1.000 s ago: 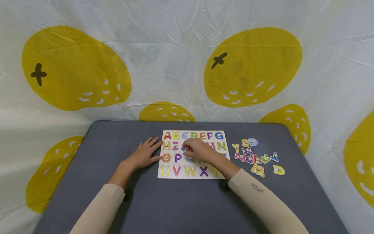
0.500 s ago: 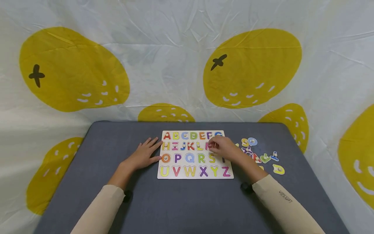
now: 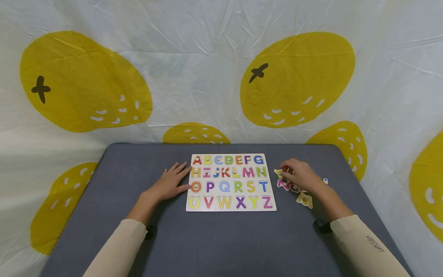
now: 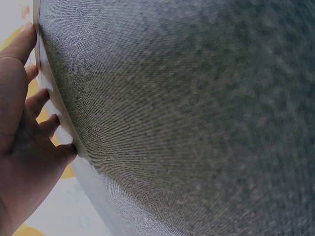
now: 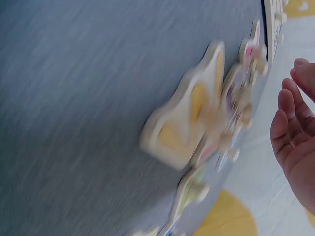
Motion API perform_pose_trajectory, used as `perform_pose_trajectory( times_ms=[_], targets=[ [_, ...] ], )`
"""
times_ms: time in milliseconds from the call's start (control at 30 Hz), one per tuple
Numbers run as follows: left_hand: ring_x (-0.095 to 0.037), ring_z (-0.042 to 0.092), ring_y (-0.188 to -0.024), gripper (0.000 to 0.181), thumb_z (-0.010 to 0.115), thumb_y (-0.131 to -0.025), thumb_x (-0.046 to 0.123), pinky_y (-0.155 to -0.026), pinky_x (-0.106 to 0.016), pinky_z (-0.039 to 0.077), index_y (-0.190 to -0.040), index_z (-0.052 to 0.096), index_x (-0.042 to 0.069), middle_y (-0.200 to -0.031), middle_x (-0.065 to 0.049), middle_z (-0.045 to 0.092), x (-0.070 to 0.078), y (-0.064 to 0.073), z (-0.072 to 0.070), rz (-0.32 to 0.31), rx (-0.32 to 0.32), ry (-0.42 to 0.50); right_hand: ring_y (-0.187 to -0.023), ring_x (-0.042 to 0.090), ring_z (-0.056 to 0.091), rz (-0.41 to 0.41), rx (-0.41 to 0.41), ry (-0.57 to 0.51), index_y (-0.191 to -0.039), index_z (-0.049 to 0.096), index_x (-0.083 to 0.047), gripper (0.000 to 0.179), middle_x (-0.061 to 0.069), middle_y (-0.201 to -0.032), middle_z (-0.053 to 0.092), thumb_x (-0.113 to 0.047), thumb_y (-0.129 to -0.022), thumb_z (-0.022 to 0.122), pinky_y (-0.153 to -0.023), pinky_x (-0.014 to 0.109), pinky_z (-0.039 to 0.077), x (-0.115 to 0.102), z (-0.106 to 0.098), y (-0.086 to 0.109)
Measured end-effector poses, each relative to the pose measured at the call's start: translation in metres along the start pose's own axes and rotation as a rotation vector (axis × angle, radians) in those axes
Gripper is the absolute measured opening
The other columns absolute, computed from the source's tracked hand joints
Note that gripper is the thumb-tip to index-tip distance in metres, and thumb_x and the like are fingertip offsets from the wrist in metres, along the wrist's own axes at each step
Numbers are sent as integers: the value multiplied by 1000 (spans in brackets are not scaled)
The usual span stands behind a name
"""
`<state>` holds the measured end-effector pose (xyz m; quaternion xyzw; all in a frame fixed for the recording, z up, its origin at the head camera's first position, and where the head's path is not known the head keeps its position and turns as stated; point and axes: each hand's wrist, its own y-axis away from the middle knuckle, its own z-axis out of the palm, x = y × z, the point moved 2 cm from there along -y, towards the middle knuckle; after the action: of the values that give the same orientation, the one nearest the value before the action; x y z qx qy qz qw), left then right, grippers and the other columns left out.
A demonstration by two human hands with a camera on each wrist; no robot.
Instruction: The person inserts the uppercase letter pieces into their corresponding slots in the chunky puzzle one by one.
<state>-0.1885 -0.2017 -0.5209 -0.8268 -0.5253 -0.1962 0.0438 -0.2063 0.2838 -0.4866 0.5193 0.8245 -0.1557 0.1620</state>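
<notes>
A pale wooden alphabet puzzle board (image 3: 230,195) lies flat on the table. Letters with small knobs fill much of its upper rows; the lower ones show mostly flat printed letters. My left hand (image 3: 170,181) rests at the board's left edge, fingers spread; in the left wrist view its fingertips (image 4: 53,120) touch that edge. Over the loose letter pieces on the right hovers my right hand (image 3: 300,174), its fingers loosely bent with nothing seen between them. Near it lie a yellow Y piece (image 3: 278,174), a pink piece (image 3: 283,185) and a yellow M- or W-shaped piece (image 3: 305,200).
The grey table (image 3: 221,242) ends at a white curtain (image 3: 197,84) printed with yellow fruit shapes. A blue piece (image 3: 325,181) peeks out behind the right hand, which hides several others. In the right wrist view, knobbed pieces lie close together, blurred.
My right hand has moved right, from above the middle of the board to the loose pieces, uncovering the board's letters. The left hand has stayed at the board's edge.
</notes>
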Motion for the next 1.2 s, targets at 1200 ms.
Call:
perform_pose_trajectory(
  times_ms=[1200],
  targets=[
    [-48, 18, -157, 77, 67, -100, 45, -117, -77, 17, -163, 35, 16, -169, -18, 28, -2, -1, 3, 11, 20, 23, -67, 0, 50, -17, -158, -14, -99, 75, -13, 11, -10, -78, 62, -5, -90, 77, -62, 25, 46, 24, -16, 38]
  ],
)
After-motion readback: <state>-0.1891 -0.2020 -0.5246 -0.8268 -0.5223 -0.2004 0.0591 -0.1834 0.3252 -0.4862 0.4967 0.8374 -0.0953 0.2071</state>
